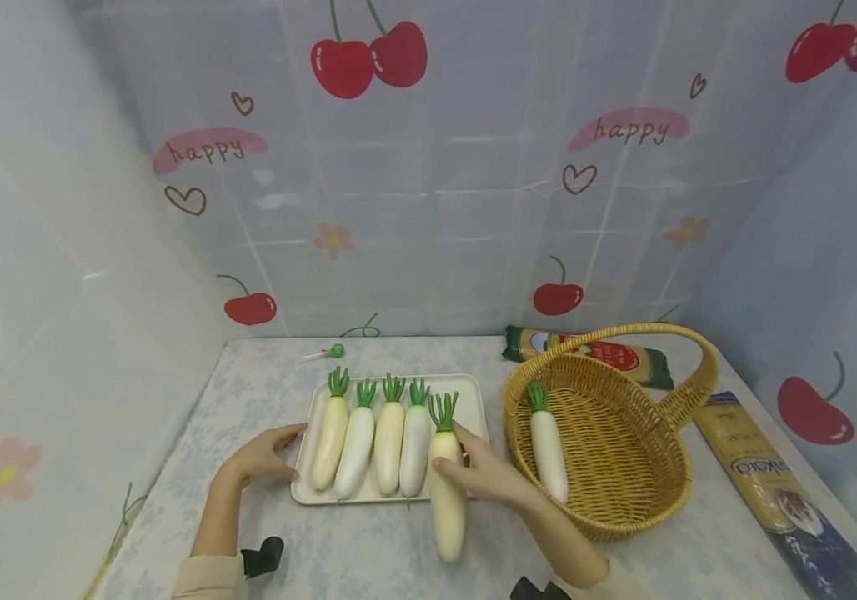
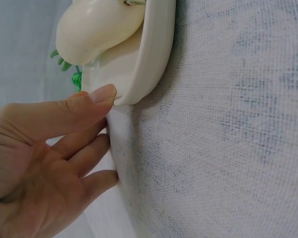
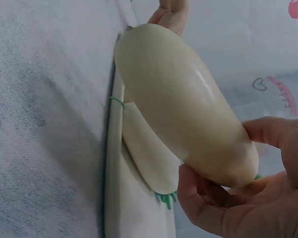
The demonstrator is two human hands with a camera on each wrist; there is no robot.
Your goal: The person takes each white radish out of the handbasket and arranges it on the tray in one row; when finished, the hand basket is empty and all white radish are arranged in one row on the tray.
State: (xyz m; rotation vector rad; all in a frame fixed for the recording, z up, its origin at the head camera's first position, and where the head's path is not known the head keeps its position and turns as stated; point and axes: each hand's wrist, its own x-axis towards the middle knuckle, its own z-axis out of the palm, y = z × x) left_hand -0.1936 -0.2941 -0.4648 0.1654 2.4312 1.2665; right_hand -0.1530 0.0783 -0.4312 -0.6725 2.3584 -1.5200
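My right hand [image 1: 490,475] grips a pale white radish [image 1: 448,512] with green stem stubs, thumb on one side and fingers on the other. It is held over the right part of a white tray [image 1: 476,408], its lower end past the front rim. Several white radishes [image 1: 354,454] lie side by side on the tray, leaves toward the back. At the tray's left edge, my left hand [image 1: 262,457] rests with spread fingers; in the left wrist view its thumb [image 2: 103,94] touches the rim. The right wrist view shows the held radish [image 3: 184,99] raised and tilted.
A wicker basket [image 1: 513,417] with a tall handle stands right of the tray, holding one white radish [image 1: 548,450]. Behind it lies a green-ended packet [image 1: 646,367]; a long yellow-and-blue packet [image 1: 766,475] lies at right. A green lollipop [image 1: 335,351] lies behind the tray.
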